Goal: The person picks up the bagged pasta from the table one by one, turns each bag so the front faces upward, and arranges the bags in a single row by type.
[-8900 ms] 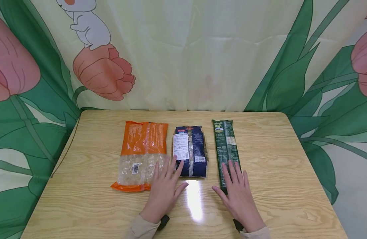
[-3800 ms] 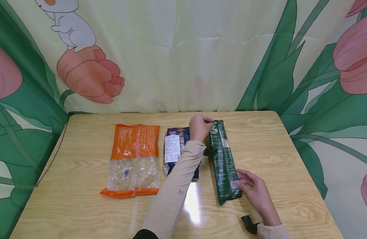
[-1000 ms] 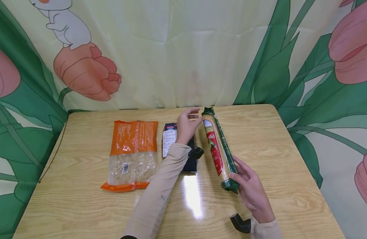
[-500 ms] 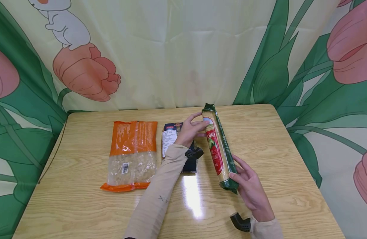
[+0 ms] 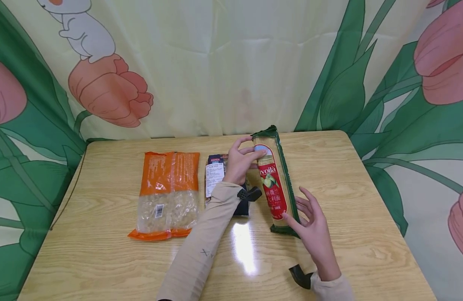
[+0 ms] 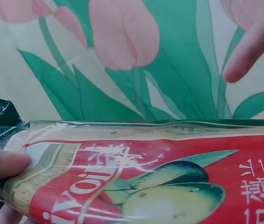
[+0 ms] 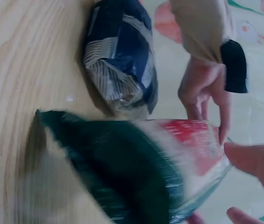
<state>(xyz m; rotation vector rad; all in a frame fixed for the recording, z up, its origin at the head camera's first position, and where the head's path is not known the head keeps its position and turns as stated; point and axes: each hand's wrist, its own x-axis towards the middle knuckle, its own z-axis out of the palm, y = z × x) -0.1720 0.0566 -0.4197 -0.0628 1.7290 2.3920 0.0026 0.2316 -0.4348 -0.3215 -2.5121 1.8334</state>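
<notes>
A green-edged packet of spaghetti [image 5: 273, 184] with a red label is tilted up on its side at the right of the table, front towards me. My left hand [image 5: 241, 164] holds its far end, thumb on the front, other fingers partly hidden behind. At the near right edge is my right hand [image 5: 313, 228], fingers loosely bent and spread. In the left wrist view its thumb [image 6: 248, 58] stands off the packet [image 6: 169, 182]; whether its other fingers touch the edge is unclear. A dark blue pasta packet [image 5: 215, 177] lies partly hidden under my left forearm.
An orange and clear bag [image 5: 169, 179] of pale contents lies flat to the left of the blue packet. The wooden table [image 5: 351, 200] ends at a curtain [image 5: 231, 83] printed with tulips and a rabbit. A cord hangs along its left edge.
The spaghetti packet has turned from its green back to its red front, and more of the front shows now. My left hand has taken its far end; my right thumb has lifted off.
</notes>
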